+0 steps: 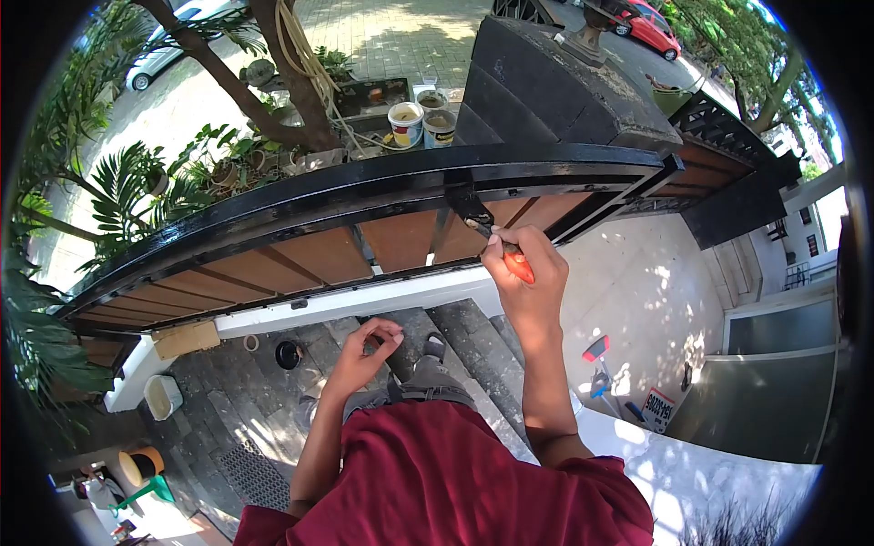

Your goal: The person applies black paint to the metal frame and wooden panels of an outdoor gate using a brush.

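A paintbrush with an orange handle (518,265) is in my right hand (535,270), its fingers closed round it. The dark bristles touch the black metal frame of a railing (391,182) with brown panels (401,242). Glossy black covers the top rail. My left hand (371,349) hangs in the air below the railing, fingers curled with thumb and fingertips close together; whether something small lies between them is hidden.
Steps (473,355) lie under my feet. A black paint pot (289,355) and a pale tub (163,398) stand on the paving at left. Buckets (405,125), plants and a tree trunk (305,82) are beyond the railing. A red-headed broom (596,348) lies at right.
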`<state>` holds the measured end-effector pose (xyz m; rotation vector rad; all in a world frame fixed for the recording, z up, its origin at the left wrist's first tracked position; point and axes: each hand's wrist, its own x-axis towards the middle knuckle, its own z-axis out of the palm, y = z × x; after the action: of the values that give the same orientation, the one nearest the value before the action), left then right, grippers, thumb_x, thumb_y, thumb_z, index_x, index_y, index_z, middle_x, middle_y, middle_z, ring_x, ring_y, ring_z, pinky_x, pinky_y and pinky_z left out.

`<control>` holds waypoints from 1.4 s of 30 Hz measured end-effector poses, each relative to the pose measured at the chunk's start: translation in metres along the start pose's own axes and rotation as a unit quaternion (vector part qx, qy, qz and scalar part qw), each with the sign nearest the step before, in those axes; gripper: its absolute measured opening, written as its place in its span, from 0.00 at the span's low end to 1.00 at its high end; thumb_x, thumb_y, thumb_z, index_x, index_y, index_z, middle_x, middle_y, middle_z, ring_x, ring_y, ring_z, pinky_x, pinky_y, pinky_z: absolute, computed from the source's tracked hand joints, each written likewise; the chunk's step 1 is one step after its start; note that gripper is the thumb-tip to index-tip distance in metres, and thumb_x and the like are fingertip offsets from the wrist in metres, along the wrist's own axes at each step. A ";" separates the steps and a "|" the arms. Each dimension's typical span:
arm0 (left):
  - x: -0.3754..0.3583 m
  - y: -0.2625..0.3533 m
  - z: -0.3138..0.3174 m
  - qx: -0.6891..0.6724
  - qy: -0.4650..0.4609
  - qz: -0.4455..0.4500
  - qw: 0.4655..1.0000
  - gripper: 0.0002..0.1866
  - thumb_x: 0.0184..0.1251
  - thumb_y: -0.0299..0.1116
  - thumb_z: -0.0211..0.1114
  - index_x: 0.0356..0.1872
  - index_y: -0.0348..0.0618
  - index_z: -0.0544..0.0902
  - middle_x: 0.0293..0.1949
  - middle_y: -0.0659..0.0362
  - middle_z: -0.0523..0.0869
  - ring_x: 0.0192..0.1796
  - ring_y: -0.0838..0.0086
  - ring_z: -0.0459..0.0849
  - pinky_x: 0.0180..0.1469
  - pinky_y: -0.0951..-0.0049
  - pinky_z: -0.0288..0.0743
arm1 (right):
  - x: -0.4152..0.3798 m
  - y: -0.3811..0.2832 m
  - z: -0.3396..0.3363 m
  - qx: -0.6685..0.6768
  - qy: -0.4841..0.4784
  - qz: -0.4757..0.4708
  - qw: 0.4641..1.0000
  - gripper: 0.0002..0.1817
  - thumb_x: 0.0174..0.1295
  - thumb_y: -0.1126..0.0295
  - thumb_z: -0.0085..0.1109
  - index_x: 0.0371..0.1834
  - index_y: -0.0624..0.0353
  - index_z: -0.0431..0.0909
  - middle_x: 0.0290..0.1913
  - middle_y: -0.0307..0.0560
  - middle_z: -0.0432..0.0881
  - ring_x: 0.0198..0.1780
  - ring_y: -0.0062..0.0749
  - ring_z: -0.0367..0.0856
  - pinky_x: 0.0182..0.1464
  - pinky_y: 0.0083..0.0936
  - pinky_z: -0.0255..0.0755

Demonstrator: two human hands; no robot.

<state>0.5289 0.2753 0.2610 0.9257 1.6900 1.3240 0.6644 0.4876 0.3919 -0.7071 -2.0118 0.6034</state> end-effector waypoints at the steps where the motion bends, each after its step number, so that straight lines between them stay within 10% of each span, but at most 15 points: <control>1: 0.000 0.000 0.000 0.002 0.000 -0.006 1.000 0.09 0.68 0.29 0.67 0.46 0.41 0.84 0.40 0.64 0.86 0.42 0.80 0.82 0.45 0.78 0.71 | 0.000 0.005 0.003 0.008 -0.010 -0.006 1.000 0.07 0.57 0.77 0.67 0.35 0.65 0.78 0.33 0.50 0.81 0.30 0.44 0.83 0.34 0.33 0.76; 42: -0.001 -0.012 0.010 0.012 0.027 -0.015 0.999 0.10 0.68 0.32 0.67 0.46 0.41 0.84 0.37 0.63 0.87 0.40 0.80 0.81 0.42 0.77 0.71 | 0.002 -0.002 -0.014 0.007 -0.045 0.039 0.998 0.07 0.56 0.77 0.68 0.35 0.66 0.79 0.31 0.52 0.81 0.29 0.38 0.82 0.33 0.28 0.74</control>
<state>0.5377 0.2768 0.2481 0.8819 1.7576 1.3219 0.6749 0.4894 0.4012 -0.7646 -2.0672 0.7058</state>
